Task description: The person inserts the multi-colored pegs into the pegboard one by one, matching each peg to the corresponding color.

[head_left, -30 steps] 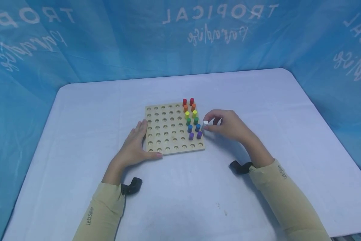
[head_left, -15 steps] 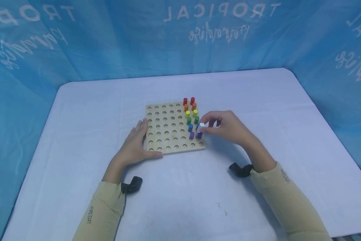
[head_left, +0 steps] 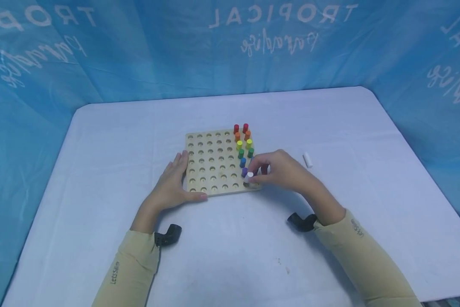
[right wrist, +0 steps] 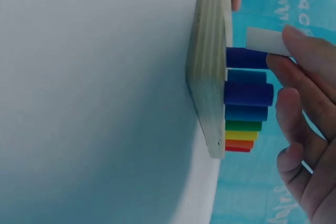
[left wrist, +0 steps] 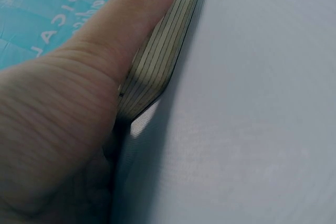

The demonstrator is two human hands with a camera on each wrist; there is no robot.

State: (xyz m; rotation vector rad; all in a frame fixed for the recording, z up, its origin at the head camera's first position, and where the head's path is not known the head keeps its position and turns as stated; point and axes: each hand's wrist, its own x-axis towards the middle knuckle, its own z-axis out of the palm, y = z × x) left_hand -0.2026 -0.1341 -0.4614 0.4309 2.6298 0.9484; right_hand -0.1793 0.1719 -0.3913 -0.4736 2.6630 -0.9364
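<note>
A wooden peg board (head_left: 211, 164) with rows of round holes lies on the white table. Along its right side stand two columns of pegs, running from red (head_left: 236, 128) at the far end through orange, yellow, green and blue to purple (head_left: 244, 172). My left hand (head_left: 170, 185) rests at the board's near left corner, fingers along the left edge and thumb against the front edge. Between thumb and index finger, my right hand (head_left: 281, 172) pinches a white peg (right wrist: 264, 41). It is above the board's near right holes, clear of the surface, beside the purple pegs. The hand partly hides that corner.
Another white peg (head_left: 307, 160) lies on its side on the table, right of the board. A blue printed cloth (head_left: 230, 64) hangs behind the table's far edge. Each wrist carries a black camera mount (head_left: 168, 236).
My right hand has moved left and nearer, carrying the white peg from beside the board to over its near right corner. The loose white peg has come into view. My left hand stays put.
</note>
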